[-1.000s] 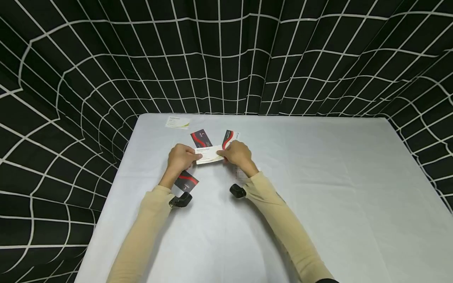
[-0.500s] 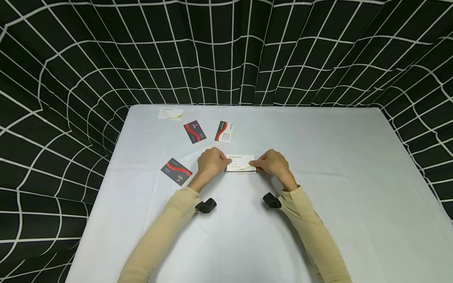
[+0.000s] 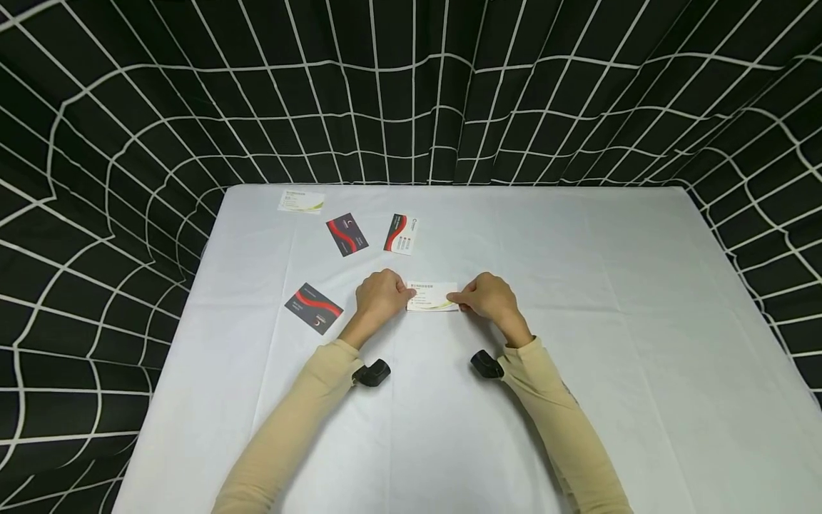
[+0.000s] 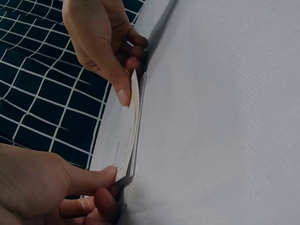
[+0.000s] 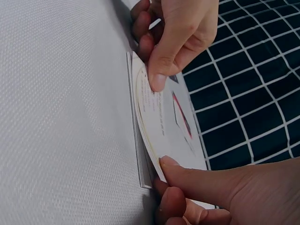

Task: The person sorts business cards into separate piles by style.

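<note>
A small stack of white business cards (image 3: 432, 297) with print and a yellow-green curve lies near the middle of the table. My left hand (image 3: 380, 294) pinches its left end, thumb on top and fingers beneath. At the other end my right hand (image 3: 491, 297) pinches it the same way. In the right wrist view the upper cards (image 5: 152, 112) bow slightly, leaving a narrow gap above the lower cards (image 5: 138, 145). The stack's layered edge (image 4: 137, 126) faces the left wrist camera, close over the cloth.
On the white-clothed table (image 3: 578, 321), a dark card with a red wave (image 3: 315, 308) lies left of my left hand. Farther back are another dark card (image 3: 347, 234), a black, red and white card (image 3: 401, 234) and white cards (image 3: 301, 201). A black gridded curtain (image 3: 411, 93) rises behind.
Both hands brought the white cards right and nearer, away from the loose dark cards, and set them onto other cards. Over the last half second the stack's edges have come closer together.
</note>
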`<state>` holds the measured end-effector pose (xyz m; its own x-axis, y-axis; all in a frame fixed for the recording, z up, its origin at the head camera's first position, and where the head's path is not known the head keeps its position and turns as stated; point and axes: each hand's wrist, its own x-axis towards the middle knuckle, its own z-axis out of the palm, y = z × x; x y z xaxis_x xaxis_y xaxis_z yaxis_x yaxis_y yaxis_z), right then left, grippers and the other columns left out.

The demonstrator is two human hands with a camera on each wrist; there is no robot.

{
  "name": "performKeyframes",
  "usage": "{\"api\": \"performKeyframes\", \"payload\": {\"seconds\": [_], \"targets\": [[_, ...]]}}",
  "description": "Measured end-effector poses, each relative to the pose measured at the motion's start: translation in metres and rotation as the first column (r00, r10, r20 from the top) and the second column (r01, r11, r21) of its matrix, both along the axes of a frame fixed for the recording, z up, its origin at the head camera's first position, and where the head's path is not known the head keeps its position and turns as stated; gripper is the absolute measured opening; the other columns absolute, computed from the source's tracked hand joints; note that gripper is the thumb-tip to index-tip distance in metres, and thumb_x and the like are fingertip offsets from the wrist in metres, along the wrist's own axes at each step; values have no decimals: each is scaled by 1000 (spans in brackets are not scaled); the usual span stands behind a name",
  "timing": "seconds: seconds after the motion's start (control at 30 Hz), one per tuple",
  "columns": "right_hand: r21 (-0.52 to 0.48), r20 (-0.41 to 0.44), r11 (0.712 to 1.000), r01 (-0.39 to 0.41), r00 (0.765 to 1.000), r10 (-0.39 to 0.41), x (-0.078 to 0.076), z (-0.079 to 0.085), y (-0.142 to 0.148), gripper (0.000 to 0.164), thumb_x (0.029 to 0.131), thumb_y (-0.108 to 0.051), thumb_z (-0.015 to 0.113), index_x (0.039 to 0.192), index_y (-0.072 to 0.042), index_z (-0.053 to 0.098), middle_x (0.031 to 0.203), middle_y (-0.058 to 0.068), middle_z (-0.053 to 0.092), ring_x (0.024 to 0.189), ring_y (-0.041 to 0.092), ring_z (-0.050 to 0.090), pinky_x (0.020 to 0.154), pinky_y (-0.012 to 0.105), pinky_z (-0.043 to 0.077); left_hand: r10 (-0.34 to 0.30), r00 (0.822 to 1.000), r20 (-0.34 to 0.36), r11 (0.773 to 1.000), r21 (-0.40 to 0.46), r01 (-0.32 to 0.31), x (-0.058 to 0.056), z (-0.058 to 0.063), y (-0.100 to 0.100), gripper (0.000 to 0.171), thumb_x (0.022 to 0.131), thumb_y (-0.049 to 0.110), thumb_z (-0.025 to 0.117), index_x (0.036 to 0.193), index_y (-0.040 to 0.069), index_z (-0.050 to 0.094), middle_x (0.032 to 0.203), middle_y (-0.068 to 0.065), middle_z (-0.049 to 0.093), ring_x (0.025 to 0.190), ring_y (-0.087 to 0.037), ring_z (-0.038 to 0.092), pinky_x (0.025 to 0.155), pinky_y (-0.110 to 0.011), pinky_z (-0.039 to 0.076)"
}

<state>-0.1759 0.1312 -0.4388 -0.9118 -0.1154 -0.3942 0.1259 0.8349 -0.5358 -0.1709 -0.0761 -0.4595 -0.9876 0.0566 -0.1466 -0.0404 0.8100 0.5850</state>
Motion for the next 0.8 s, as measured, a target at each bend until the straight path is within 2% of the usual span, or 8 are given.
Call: {"api": "performKeyframes", "payload": {"seconds": [0.17, 0.4, 0.5, 0.63, 0.8], "targets": [[35, -3, 999, -10, 1000, 10, -2, 0, -1, 38, 88, -39, 72, 75, -4, 74, 67, 4, 66, 56, 13, 45, 50, 23, 35, 4, 1000, 15, 1000, -25, -3, 0, -1, -1, 31, 87, 29, 74, 64, 11, 65, 61, 1, 60, 55, -16, 51, 56, -33, 38], [137, -14, 991, 1, 1000, 1, -4, 4, 1, 41, 86, -42, 74, 79, -2, 73, 74, 9, 67, 56, 15, 47, 48, 24, 36, -48, 999, 22, 995, -81, 49, 0, 1, 4, 27, 90, 29, 70, 76, 6, 69, 65, -2, 63, 59, -18, 57, 59, -36, 45], [127, -4, 992, -12, 1000, 12, -5, 5, 1, 40, 86, -41, 73, 77, -2, 72, 70, 7, 64, 56, 14, 45, 49, 24, 35, -42, 999, 25, 992, -115, 45, 1, 2, 6, 27, 91, 30, 70, 77, 6, 69, 69, -3, 65, 63, -19, 59, 63, -38, 47], [114, -6, 993, -21, 1000, 22, -5, 5, -2, 39, 87, -40, 72, 74, -3, 71, 66, 3, 60, 58, 14, 44, 51, 24, 34, -50, 998, 30, 986, -155, 54, 3, 3, 7, 30, 93, 29, 67, 73, 7, 64, 68, -4, 63, 62, -19, 57, 60, -38, 46], [84, -14, 996, 0, 1000, 2, -2, 1, -4, 40, 87, -39, 73, 69, -4, 67, 56, -2, 50, 53, 12, 40, 49, 23, 31, -57, 997, 44, 988, -144, 63, 5, 2, 7, 34, 97, 26, 60, 69, 8, 56, 62, -4, 55, 57, -19, 51, 53, -35, 40]]}}
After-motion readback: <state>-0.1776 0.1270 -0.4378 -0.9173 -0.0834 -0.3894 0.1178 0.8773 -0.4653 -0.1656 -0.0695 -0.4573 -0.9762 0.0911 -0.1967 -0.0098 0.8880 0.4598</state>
